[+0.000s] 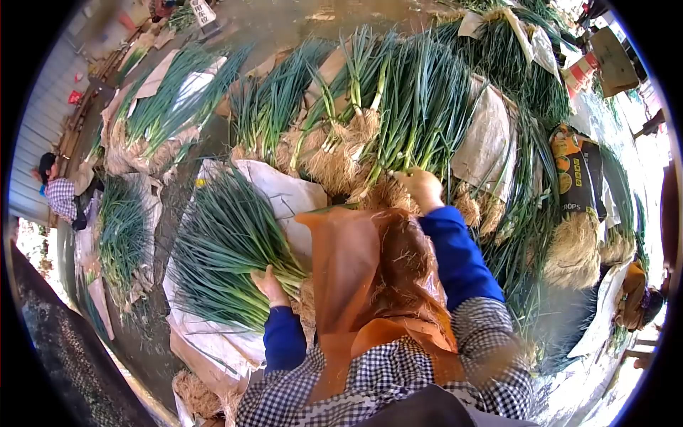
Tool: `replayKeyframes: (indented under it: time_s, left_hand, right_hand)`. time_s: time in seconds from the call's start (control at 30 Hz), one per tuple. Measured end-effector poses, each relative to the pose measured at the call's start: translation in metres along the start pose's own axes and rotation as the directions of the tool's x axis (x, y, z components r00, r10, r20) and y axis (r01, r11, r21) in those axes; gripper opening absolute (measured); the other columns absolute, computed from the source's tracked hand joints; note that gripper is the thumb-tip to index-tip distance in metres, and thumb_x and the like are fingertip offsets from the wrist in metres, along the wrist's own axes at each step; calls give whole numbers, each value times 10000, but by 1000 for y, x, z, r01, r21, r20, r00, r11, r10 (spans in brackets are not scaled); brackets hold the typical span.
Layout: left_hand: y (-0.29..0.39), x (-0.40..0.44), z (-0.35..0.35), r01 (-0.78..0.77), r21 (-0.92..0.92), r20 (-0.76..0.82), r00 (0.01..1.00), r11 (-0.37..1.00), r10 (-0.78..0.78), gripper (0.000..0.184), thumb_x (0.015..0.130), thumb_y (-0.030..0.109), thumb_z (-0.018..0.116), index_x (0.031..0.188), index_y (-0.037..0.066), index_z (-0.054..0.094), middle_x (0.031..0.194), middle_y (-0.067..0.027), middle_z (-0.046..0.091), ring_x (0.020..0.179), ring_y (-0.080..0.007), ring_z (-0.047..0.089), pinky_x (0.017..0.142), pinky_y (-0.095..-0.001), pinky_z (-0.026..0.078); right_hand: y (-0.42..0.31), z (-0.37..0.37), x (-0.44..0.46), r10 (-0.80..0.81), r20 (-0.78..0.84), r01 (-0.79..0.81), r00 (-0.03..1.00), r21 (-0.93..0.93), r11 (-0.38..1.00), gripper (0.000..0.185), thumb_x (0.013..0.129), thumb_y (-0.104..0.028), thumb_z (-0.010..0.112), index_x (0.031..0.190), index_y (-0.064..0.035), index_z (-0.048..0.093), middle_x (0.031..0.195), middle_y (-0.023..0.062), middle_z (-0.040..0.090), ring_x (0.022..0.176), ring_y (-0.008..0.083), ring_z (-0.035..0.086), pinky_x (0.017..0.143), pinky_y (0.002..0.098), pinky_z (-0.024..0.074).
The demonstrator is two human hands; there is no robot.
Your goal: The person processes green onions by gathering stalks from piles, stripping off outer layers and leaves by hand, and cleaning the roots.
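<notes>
Head view: both my hands are at the scallions, one at each of two lots. My left hand (pixel 269 286) touches the large scallion bundle (pixel 220 249) at left of center, at the pale stalks just above the roots. Its thumb is raised; the other fingers are partly hidden, so I cannot tell how firmly it grips. That bundle lies on the white sheet (pixel 286 193), leaves fanned toward the upper left of the frame.

My right hand (pixel 422 189) is at the fibrous roots (pixel 388 195) of the scallion row (pixel 427 107), upper center. Its fingers are bent at the root ends; I cannot tell whether they enclose any stalks. The orange apron (pixel 341 249) hangs between my forearms.

I judge the current step as two-point handling at the root ends. From this position, any lift calls for fingers closed around the firm stalks, not the leaves, and for roots free of their neighbors. Tangled roots could drag adjacent scallions along.
</notes>
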State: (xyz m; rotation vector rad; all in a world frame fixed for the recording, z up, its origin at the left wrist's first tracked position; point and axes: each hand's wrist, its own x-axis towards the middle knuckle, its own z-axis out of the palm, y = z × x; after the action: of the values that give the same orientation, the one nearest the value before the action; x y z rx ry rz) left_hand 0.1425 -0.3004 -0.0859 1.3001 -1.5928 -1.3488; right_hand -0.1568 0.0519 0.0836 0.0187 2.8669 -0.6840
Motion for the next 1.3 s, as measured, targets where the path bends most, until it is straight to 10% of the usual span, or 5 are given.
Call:
replayKeyframes:
  time_s: [0.27,0.47,0.9,1.13,1.3]
  left_hand:
    - [236,-135,81,-37,-469,536,782,883,318,261,862,103,584,1089,-22,559,1060,-88,595,991,-157,560,905,-271,433]
    - [181,-261,163,729,238,971,-196,641,-138,217,900,155,550,1080,37,581,915,3,610,873,-106,585,787,-246,475]
    - [117,-295,146,854,323,946,-285,407,-154,179,931,266,499,1039,127,533,728,19,514,606,-83,476,506,-206,393]
    - [142,-301,156,789,95,958,94,607,-271,183,894,163,563,1055,90,518,754,1,534,600,-84,506,498,-202,420]
    - [142,-276,169,635,-31,938,285,772,-197,229,877,97,562,1099,98,506,762,11,526,603,-56,496,485,-165,399]
  right_hand:
    - [50,-13,11,-92,100,10,991,622,783,334,749,-351,655,729,-17,651,647,81,604,583,170,534,552,322,413]
    - [98,-38,-116,-270,341,-234,900,903,359,272,855,-198,587,1050,-11,626,836,-3,624,741,95,546,685,227,426]
    - [101,40,-114,166,-77,29,983,960,277,340,934,-340,497,902,-29,628,703,-8,576,602,80,512,557,226,422]
    - [159,24,-141,60,-461,-21,885,89,996,404,892,-380,497,616,-88,541,610,165,559,582,377,558,516,451,437]
    - [224,2,-200,132,325,32,936,-455,890,483,880,-510,428,1019,-92,626,942,144,657,865,272,642,727,374,512]
